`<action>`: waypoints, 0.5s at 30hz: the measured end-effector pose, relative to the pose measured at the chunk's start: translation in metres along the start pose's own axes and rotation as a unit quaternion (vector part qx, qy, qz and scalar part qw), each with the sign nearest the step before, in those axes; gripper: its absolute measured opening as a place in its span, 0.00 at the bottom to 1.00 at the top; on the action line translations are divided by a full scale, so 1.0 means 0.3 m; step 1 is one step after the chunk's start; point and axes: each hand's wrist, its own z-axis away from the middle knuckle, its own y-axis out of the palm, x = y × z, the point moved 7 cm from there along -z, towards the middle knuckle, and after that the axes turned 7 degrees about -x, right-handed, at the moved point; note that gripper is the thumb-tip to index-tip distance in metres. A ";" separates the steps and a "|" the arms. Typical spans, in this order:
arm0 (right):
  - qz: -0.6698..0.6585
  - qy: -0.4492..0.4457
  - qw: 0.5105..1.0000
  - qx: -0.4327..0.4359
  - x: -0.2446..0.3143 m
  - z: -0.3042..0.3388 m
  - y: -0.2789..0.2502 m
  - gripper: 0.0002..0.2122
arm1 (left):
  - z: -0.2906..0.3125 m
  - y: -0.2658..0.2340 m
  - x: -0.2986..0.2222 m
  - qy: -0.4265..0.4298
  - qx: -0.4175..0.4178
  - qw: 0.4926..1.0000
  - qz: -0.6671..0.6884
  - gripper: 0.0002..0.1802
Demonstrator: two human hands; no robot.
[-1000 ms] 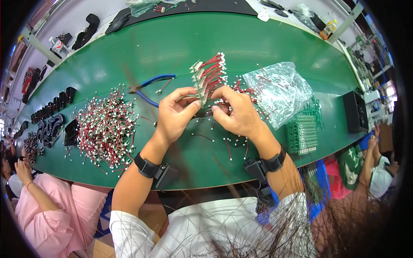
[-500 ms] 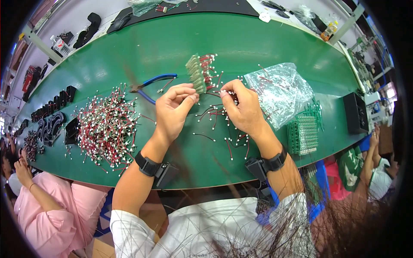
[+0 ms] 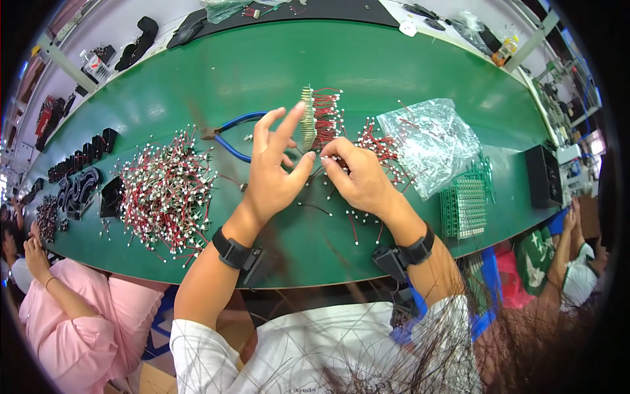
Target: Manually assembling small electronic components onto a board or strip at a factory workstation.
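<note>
Ahead of my hands, a panel of small circuit boards (image 3: 307, 128) stands on edge on the green table, with a row of red-wired cables (image 3: 326, 110) sticking out from its right side. My left hand (image 3: 272, 174) is open beside the panel's near end, fingers spread upward. Its index fingertip overlaps the panel; whether it touches cannot be made out. My right hand (image 3: 359, 176) is closed in a pinch by the panel's near end, on what looks like a small wire cable (image 3: 323, 158) with a white connector. Its fingers partly hide the cable.
A big heap of wire cables (image 3: 167, 194) lies left, near blue-handled pliers (image 3: 233, 152). Right are more loose cables (image 3: 375, 146), a clear plastic bag (image 3: 430, 141), stacked green boards (image 3: 464, 207) and a black bin (image 3: 543, 174). A person in pink (image 3: 85, 322) sits left.
My left hand's fingers have spread apart from their earlier curl. My right hand has moved left and slightly nearer me. The panel has shifted right and turned more upright.
</note>
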 end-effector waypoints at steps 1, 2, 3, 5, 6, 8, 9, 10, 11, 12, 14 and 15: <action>-0.003 -0.010 1.000 0.004 0.001 0.003 0.007 0.03 | -0.002 0.001 0.006 0.000 0.000 1.000 0.000 0.40; -0.003 -0.010 1.000 0.004 -0.002 0.004 0.013 0.03 | -0.003 0.009 -0.009 0.047 0.016 0.998 -0.047 0.36; -0.013 -0.020 1.000 0.005 0.000 0.005 0.017 0.03 | -0.001 0.019 -0.026 0.095 0.032 0.991 -0.094 0.32; -0.022 -0.029 0.999 0.005 0.002 0.006 0.021 0.04 | -0.001 0.019 -0.021 0.057 0.028 0.995 -0.070 0.28; -0.022 -0.024 0.999 0.001 0.003 0.004 0.015 0.04 | -0.001 0.017 -0.009 0.020 0.024 0.998 -0.046 0.25; -0.021 -0.020 1.000 -0.003 0.010 -0.002 0.004 0.04 | -0.003 0.005 0.008 0.012 0.020 1.000 -0.016 0.23; 0.000 -0.019 0.999 -0.031 0.011 -0.007 -0.017 0.03 | -0.004 -0.001 0.016 0.004 0.016 1.000 0.015 0.22; 0.022 -0.018 0.998 -0.060 0.010 -0.009 -0.039 0.03 | -0.002 -0.004 0.014 0.000 0.007 0.999 0.034 0.20; 0.024 -0.018 0.998 -0.060 0.007 -0.011 -0.047 0.03 | -0.002 0.000 0.017 0.001 0.007 0.999 0.035 0.20; 0.024 -0.008 0.995 -0.099 -0.002 -0.012 -0.073 0.03 | -0.002 -0.005 0.029 -0.012 -0.021 0.998 0.056 0.19; 0.004 0.031 0.987 -0.156 -0.026 -0.011 -0.107 0.04 | -0.001 -0.016 0.040 -0.027 -0.048 0.996 0.074 0.18; 0.002 0.031 0.987 -0.156 -0.023 -0.011 -0.110 0.04 | 0.000 -0.015 0.039 -0.028 -0.041 0.996 0.068 0.17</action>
